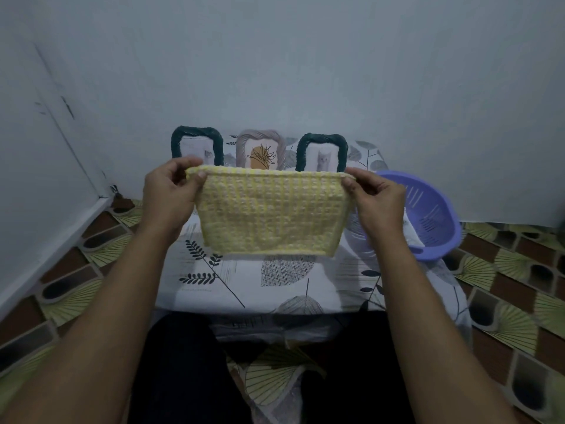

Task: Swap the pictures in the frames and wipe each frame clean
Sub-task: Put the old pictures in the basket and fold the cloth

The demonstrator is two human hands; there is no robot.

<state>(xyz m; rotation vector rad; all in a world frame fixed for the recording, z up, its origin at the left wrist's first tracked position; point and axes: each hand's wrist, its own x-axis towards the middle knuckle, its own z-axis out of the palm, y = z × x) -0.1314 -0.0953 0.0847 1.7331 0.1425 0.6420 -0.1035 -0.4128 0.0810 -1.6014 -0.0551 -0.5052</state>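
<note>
one yellow cloth [269, 215] held up over the table [275, 289], pinched at its top corners by left hand [166, 194] and right hand [379, 200], fingers curled tight. behind it three frames by the wall: left green frame [197, 145], pale frame [261, 148], right green frame [322, 151], bottoms hidden by the cloth. one purple basket [434, 215] at the right.

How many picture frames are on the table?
3, standing by the wall: left green frame, middle pale frame, right green frame. The yellow cloth hides their lower parts; more could sit behind it.
</note>
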